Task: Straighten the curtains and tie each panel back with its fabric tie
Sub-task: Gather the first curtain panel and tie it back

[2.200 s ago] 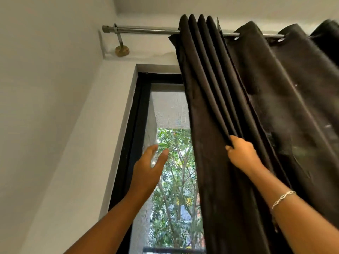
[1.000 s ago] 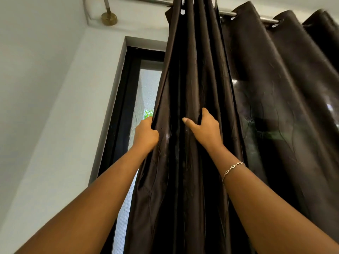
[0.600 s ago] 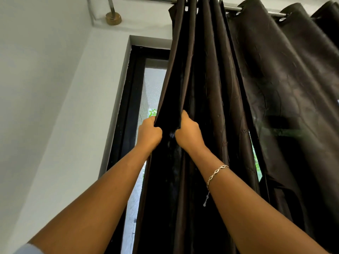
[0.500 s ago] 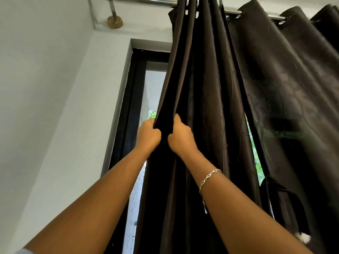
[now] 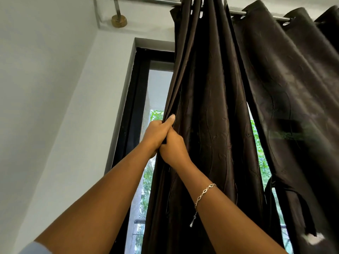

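A dark brown left curtain panel (image 5: 211,107) hangs in bunched folds from a metal rod (image 5: 146,0). My left hand (image 5: 156,132) grips the panel's left edge, thumb up along the fabric. My right hand (image 5: 173,149) sits pressed against the left one, its fingers curled round the folds just beside it. A second dark panel (image 5: 293,79) hangs to the right. A dark fabric tie (image 5: 300,204) loops and dangles at that panel's lower left edge.
A black window frame (image 5: 132,99) stands left of the curtain, with green foliage behind the glass. A white wall (image 5: 45,107) fills the left side. A brass rod bracket (image 5: 119,21) is fixed high on the wall.
My right hand has slid left across the folds until it meets my left hand at the panel's edge. A gap with daylight has opened between the two panels.
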